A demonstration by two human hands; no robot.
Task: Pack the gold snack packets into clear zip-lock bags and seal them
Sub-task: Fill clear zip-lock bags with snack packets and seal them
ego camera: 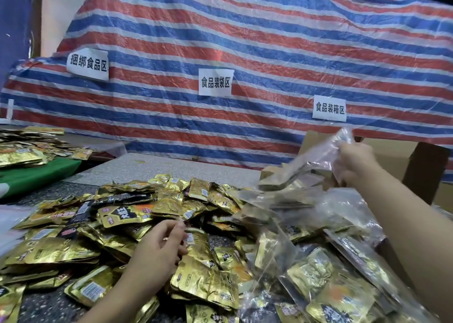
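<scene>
A heap of gold snack packets covers the speckled table in front of me. My right hand is raised at the right and grips the top of a clear zip-lock bag that hangs blurred, with gold packets inside it. My left hand hovers low over the heap with fingers loosely curled; the fingertips are close to a packet, and I cannot tell whether they pinch it. Filled clear bags lie at the lower right.
A red, white and blue striped tarp with three paper signs hangs behind the table. A cardboard box stands open at the right. More gold packets lie on a green surface at the far left.
</scene>
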